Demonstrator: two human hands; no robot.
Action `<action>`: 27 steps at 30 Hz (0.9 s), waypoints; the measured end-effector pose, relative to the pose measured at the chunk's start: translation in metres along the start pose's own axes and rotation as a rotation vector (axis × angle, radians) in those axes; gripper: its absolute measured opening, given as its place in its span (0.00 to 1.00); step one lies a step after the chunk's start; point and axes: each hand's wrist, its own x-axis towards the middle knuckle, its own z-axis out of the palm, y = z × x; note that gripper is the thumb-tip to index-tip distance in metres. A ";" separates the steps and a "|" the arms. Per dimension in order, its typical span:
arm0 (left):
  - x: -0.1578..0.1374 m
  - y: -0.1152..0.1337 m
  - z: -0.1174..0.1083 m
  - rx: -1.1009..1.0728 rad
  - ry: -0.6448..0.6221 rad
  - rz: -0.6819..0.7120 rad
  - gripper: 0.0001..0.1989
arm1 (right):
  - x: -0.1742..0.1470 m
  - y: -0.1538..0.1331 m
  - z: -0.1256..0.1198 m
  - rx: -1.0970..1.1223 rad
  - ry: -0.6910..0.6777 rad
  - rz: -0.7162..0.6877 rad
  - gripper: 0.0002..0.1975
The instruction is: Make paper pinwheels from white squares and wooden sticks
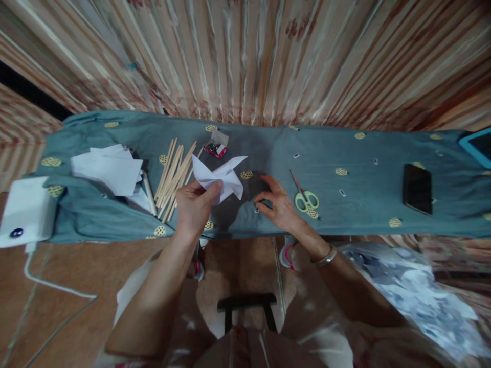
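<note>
Take the white paper pinwheel (229,178) as the centre of the clock, with twelve pointing away from the person. The left hand (194,204) comes in from between seven and eight and grips the pinwheel, thumb on top and the other fingers underneath, lifting it clear of the surface (326,143). Its pointed blades fan out around the thumb. Near four o'clock, the right hand (278,207) is open and apart from the paper, its fingers bent and spread; a bracelet (328,256) circles that wrist.

Straight at twelve, just beyond the pinwheel, a small red box (217,151) lies open with metallic bits inside; they are too small to make out. At nine there's a loose bundle of wooden sticks (177,176), most leaning toward one, and farther out a pile of white paper sheets (111,171).

Just past three, beyond the right hand, lie green-handled scissors (306,200), tips toward eleven. A dark phone (417,189) sits well out at three. Everything lies on a blue-green cloth (383,194) with yellow pineapples, and a striped curtain (261,61) hangs behind at twelve.
</note>
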 end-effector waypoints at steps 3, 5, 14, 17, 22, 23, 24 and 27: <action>-0.002 -0.001 0.006 0.020 -0.010 -0.013 0.09 | -0.003 -0.003 -0.007 -0.024 0.004 -0.004 0.08; -0.003 -0.002 0.010 0.020 -0.028 -0.017 0.09 | -0.004 -0.008 -0.009 -0.033 0.015 -0.004 0.08; -0.008 -0.005 0.022 0.013 -0.082 -0.034 0.11 | 0.004 -0.011 0.004 -0.113 0.022 0.028 0.07; -0.008 -0.005 0.023 0.042 -0.065 -0.035 0.11 | 0.003 -0.008 0.003 -0.084 0.022 0.040 0.06; -0.008 -0.007 0.023 0.014 -0.077 -0.048 0.11 | -0.003 -0.008 0.001 -0.076 0.031 0.035 0.06; -0.008 -0.007 0.023 0.010 -0.077 -0.049 0.11 | -0.003 -0.008 0.002 -0.073 0.034 0.039 0.07; -0.008 -0.007 0.023 0.009 -0.076 -0.049 0.11 | -0.003 -0.008 0.002 -0.064 0.037 0.047 0.07; -0.008 -0.007 0.024 0.021 -0.079 -0.051 0.10 | -0.002 -0.007 0.004 -0.016 0.038 0.082 0.07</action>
